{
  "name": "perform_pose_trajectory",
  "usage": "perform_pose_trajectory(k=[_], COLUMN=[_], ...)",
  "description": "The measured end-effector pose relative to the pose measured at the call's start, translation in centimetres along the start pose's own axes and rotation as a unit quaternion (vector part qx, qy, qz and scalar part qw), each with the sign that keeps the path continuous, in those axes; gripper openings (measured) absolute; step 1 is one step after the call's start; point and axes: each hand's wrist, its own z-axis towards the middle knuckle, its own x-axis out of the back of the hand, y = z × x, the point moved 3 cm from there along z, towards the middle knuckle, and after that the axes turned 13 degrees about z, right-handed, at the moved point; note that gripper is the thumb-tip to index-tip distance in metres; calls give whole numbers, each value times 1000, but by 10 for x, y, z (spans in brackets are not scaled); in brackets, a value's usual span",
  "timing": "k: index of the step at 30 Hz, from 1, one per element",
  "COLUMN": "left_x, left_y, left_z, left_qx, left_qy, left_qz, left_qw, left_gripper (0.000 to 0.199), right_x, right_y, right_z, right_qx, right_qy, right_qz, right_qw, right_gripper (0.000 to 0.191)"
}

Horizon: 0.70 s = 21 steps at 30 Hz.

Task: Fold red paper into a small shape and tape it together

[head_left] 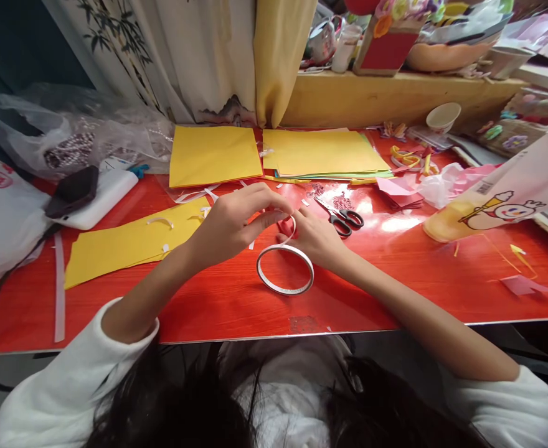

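While our left hand (236, 221) pinched the white strip (295, 229), the tape roll (285, 290) sat below both hands' fingertips, on our side, nearer our right hand (318, 238), whose grip we couldn't make out

- Over the middle of the tabletop (372, 298), the left hand (236, 224) and right hand (318, 239) are close together.
- The tape roll (286, 291) is on their near side, its loose strip running up between them.
- Scissors (342, 216) lie beyond the right hand, slightly to its right.
- Behind the hands, two paper stacks (215, 157) sit side by side.
- Left of the left hand lie narrow sheets (119, 246), with scraps (160, 221) on top.
- Farther left is the phone (74, 190), a plastic bag (26, 118) behind it.
- A large cup (502, 199) is at the right.
- A bowl (451, 57) rests on the ledge (395, 102) behind the tabletop.
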Motion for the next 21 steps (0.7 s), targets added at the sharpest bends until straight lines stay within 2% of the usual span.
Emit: perform_pose_trajectory(k=[4,6,8,11,13,17,21], left_x=[1,3,7,11,11,-2,-18], left_y=[5,6,8,8,5,-11,-28], left_z=[0,0,0,1,1,-1,-4], left_qx=[-1,5,16,35,46,98,154], left_qy=[-4,-3,4,9,8,7,-26], left_qz=[-17,-23,-15,-5,-11,-31,-94], left_qw=[1000,1000,1000,999,999,995,983], left_gripper=[13,13,11,7,8,17,33], right_x=[5,7,7,4,4,3,1], right_y=[7,11,15,17,16,10,6], right_z=[-4,-4,-4,-4,-4,-7,-10], right_qx=[-3,-1,-30,-86,-90,-63,-40], right_qy=[-2,-2,-21,-64,-69,-90,-123], right_qz=[66,152,310,541,612,665,678], right_qw=[998,988,950,834,783,738,723], right_gripper=[20,12,5,5,13,18,24])
